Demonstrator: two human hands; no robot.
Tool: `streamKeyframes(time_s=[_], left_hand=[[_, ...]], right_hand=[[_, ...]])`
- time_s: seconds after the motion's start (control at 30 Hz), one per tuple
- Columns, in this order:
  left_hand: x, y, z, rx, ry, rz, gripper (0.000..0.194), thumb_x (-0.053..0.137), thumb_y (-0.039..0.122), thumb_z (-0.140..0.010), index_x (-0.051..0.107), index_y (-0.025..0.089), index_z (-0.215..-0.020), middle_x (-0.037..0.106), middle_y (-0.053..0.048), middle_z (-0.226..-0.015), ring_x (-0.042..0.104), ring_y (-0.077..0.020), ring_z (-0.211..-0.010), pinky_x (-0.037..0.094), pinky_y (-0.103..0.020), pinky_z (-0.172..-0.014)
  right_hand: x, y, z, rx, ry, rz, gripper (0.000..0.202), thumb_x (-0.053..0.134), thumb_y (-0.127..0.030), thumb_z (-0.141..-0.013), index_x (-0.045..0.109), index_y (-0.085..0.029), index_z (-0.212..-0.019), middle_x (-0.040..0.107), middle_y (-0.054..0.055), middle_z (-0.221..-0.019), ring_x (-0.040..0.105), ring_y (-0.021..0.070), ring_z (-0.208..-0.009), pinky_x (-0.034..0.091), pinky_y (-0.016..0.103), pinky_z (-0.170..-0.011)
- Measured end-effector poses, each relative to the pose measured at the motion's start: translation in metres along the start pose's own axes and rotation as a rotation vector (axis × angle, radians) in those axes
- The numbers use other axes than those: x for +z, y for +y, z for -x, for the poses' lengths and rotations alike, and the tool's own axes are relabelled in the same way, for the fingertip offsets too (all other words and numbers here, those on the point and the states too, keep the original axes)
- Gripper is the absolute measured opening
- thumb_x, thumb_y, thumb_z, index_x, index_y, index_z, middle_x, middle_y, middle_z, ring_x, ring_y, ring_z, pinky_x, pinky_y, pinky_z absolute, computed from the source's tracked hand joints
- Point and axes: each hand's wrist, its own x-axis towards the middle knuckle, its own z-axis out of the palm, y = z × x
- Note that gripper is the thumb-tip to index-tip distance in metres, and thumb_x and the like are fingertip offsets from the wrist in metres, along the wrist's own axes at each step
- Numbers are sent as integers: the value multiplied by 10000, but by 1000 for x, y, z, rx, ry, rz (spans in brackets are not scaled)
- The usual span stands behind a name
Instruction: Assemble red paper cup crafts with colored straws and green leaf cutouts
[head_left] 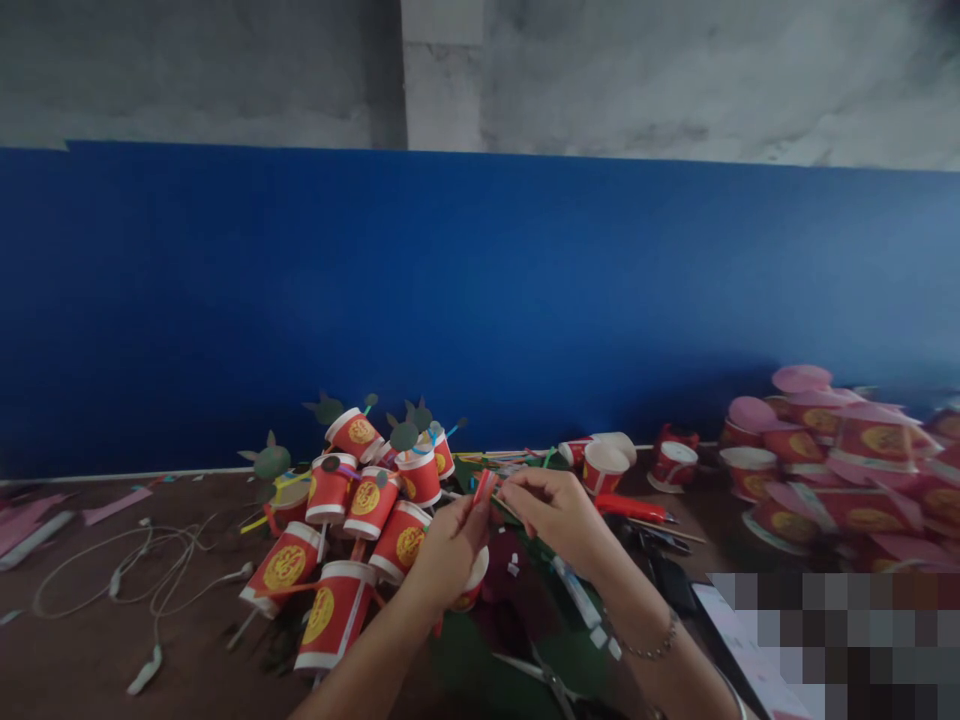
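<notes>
My left hand (454,540) is closed on a small red strip (485,487) with pale edges, held upright between thumb and fingers. Close beside it on the right, my right hand (551,510) has its thumb and fingers pinched near the strip's top; what they grip is too small to make out. Left of my hands is a heap of red paper cups (337,610) with yellow emblems, some with green round heads and coloured strips attached. Below my hands, open scissors (551,680) lie on dark green material, near small white pieces (513,565).
A red-handled tool (634,508) and loose cups (604,467) are right of my hands. Farther right is a pile of red cups with pink paper (874,435). White earphones (154,665) lie at the left. A blue panel (480,300) stands behind the table.
</notes>
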Motion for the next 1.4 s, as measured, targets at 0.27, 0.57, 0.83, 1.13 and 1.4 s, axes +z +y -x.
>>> streamKeyframes(time_s=[0.27, 0.57, 0.83, 1.13, 1.4], left_hand=[[-3, -3, 6, 161, 97, -587, 332, 334, 417, -926, 473, 199, -717, 565, -6, -671, 497, -156, -622, 313, -258, -577], [0, 3, 13, 181, 108, -856, 346, 243, 350, -961, 520, 200, -818, 662, -69, -762, 605, -213, -682, 355, -287, -610], [1, 1, 17, 234, 152, -1006, 343, 241, 295, -968, 564, 191, -924, 704, -87, -841, 663, -237, -771, 409, -299, -649], [2, -2, 20, 328, 153, -1096, 296, 261, 248, -953, 551, 191, -973, 703, -81, -835, 676, -244, -744, 427, -303, -619], [-6, 7, 12, 238, 130, -835, 282, 305, 305, -936, 551, 182, -870, 657, -73, -761, 616, -209, -701, 393, -280, -614]], right_hand=[[9, 1, 0, 49, 4, 27, 269, 541, -363, -821, 669, -156, -704, 459, -47, -418, 390, 79, -389, 276, 198, -401], [13, -6, 2, 93, 60, 66, 324, 544, -402, -806, 636, -158, -615, 479, -36, -395, 419, 85, -369, 290, 201, -397], [13, -9, 2, 154, 88, 194, 381, 539, -467, -799, 644, -164, -592, 522, -13, -393, 449, 106, -392, 317, 216, -419], [16, -3, 1, 100, 85, 223, 383, 524, -450, -799, 597, -164, -556, 473, -25, -458, 428, 97, -465, 269, 201, -419], [1, -2, -2, 49, -94, 6, 301, 596, -393, -791, 626, -158, -977, 636, -2, -586, 540, 119, -520, 358, 211, -467]])
